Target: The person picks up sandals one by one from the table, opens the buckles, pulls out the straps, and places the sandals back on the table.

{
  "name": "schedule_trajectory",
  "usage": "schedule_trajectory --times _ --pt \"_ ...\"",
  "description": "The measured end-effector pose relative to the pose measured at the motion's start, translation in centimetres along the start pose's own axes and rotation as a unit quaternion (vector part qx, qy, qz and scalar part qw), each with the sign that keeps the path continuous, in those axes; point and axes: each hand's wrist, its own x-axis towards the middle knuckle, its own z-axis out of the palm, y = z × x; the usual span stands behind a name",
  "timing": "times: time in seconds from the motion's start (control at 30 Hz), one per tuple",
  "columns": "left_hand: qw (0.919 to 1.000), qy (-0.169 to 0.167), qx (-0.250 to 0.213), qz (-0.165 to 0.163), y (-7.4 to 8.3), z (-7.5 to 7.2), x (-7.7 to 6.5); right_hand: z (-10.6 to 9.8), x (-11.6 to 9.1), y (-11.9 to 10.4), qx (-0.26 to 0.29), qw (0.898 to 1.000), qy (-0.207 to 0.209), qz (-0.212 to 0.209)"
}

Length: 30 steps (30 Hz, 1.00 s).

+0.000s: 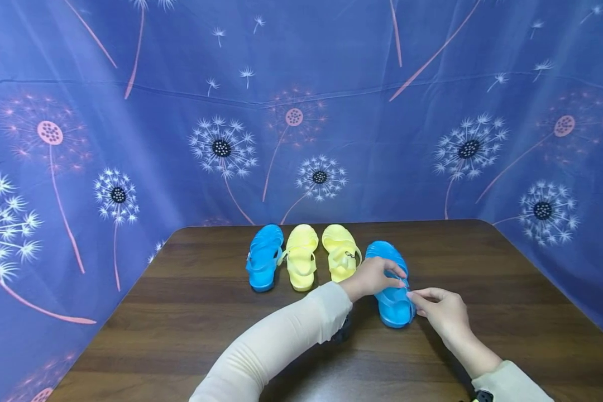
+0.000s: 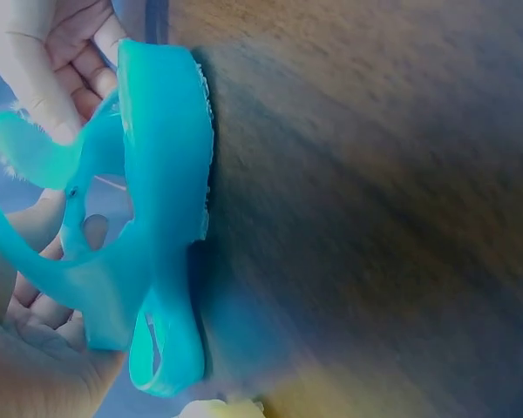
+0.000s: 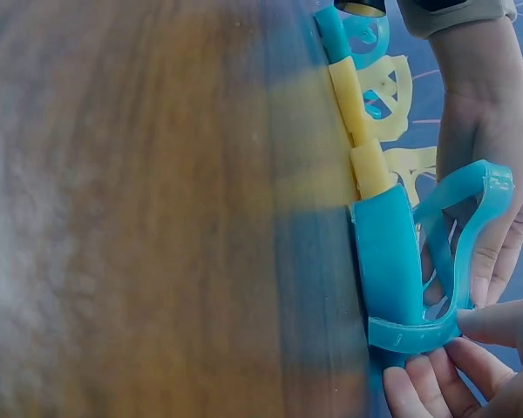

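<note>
A blue jelly sandal (image 1: pixel 396 312) stands upright on the table, toe away from me, at the right end of a row of sandals. My right hand (image 1: pixel 444 314) pinches its side strap (image 3: pixel 392 333) between thumb and fingers on the right side. Reaching over from the left, my left hand (image 1: pixel 374 277) holds the upper straps with thumb and fingertips near the middle. Its fingertips are partly hidden behind the straps in the right wrist view. Both hands flank the sandal in the left wrist view, where its heel strap (image 2: pixel 35 270) loops toward the left hand.
Left of the held sandal stand two yellow sandals (image 1: pixel 301 257), then another blue sandal (image 1: pixel 264 259), all toes away. They rest on a dark wooden table (image 1: pixel 191 312). A blue dandelion-print cloth (image 1: pixel 171 128) hangs behind the table's back edge.
</note>
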Motion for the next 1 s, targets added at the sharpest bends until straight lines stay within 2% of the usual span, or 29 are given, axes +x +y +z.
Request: schedule_trajectory --times 0.2,0.4,0.6,0.8,1.0 --pt "0.9998 0.000 -0.017 -0.005 0.05 0.18 -0.09 0.10 0.07 -0.13 0.000 1.000 -0.001 -0.006" --pt "0.9987 -0.003 -0.043 -0.027 -0.04 0.31 -0.13 -0.11 0.17 -0.31 0.009 1.000 -0.006 -0.006" --pt "0.9939 -0.022 -0.096 -0.049 -0.17 0.07 -0.19 -0.03 0.22 -0.52 -0.005 1.000 0.006 -0.009" --pt "0.9888 -0.036 -0.128 -0.069 -0.16 -0.07 -0.11 0.10 0.36 -0.95 -0.038 0.999 0.025 -0.025" --pt "0.9886 -0.032 -0.123 -0.080 -0.14 0.03 0.06 -0.08 0.61 -0.89 -0.054 0.998 0.022 -0.032"
